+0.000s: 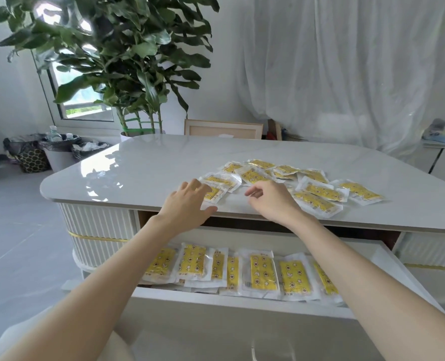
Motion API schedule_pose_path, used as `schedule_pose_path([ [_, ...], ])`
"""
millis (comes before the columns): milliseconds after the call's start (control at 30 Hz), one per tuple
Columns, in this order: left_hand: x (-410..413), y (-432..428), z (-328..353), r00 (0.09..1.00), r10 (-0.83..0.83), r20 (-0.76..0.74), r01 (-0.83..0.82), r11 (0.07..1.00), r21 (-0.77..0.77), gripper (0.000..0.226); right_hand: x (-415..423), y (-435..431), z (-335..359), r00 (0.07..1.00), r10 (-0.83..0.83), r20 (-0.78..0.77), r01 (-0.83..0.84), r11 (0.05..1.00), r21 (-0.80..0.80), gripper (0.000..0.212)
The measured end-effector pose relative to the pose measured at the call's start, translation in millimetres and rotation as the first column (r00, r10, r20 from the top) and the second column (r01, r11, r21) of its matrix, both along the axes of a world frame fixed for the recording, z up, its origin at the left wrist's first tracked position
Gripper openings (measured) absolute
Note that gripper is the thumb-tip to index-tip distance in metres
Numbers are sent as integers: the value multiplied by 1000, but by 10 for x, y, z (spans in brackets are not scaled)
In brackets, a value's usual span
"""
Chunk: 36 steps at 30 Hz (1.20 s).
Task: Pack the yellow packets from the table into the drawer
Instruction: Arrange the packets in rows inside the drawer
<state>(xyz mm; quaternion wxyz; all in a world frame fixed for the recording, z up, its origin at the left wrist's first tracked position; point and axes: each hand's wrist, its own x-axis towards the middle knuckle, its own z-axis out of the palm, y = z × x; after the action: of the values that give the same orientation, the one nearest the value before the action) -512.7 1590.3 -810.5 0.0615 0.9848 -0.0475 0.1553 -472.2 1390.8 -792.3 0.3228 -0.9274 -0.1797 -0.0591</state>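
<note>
Packets (317, 191) reached for on the table (151, 162) — left hand (187, 201) flat, fingers apart on one at the edge, right hand (271, 199) loosely curled, empty; it could be nudged past the drawer (242, 306).

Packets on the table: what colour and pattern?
The packets are yellow with small printed figures and white edges; the head view shows it.

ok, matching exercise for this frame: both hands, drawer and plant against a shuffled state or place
1 left hand
2 right hand
3 drawer
4 plant

A pulled open, packets lined up inside
B beyond the table's far edge
C fingers curled over the table, nothing visibly held
D fingers resting on a packet at the near-left end of the pile

Pairs: 1-D, 2-C, 3-A, 4-B
</note>
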Motion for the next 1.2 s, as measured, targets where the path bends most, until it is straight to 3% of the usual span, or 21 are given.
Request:
schedule_pose_path([
  [100, 91, 25, -106, 998, 17, -60, -13, 997, 70, 66, 105, 142, -39, 999, 41, 7, -41, 999, 6, 33],
  [300, 250, 120, -177, 979, 29, -200, -10, 995, 98, 82, 440, 432, -206, 986, 148, -80, -158, 976, -148, 53],
  [567, 249, 238, -47, 975, 10, -224, -4, 1000, 30, 73, 648, 556, -321, 996, 62, -71, -85, 919, -385, 53],
  [667, 210, 287, -40, 977, 12, -214, -7, 1000, 22, 66, 636, 562, -346, 996, 91, -24, -93, 921, -379, 51],
  [900, 101, 314, -13, 991, 2, -133, -16, 995, -100, 40, 459, 450, -302, 997, 41, 72, -24, 973, -230, 43],
  [1067, 155, 354, -69, 994, 60, -95, -90, 932, -351, 27, 314, 393, -176, 968, -24, 251, 106, 942, -318, 43],
  [1133, 143, 343, -58, 990, 107, -91, -135, 901, -412, 28, 337, 402, -166, 960, -41, 278, 137, 931, -338, 37],
  [1200, 128, 329, -23, 981, 154, -120, -192, 863, -467, 40, 385, 404, -139, 981, -56, 186, 110, 950, -293, 41],
])
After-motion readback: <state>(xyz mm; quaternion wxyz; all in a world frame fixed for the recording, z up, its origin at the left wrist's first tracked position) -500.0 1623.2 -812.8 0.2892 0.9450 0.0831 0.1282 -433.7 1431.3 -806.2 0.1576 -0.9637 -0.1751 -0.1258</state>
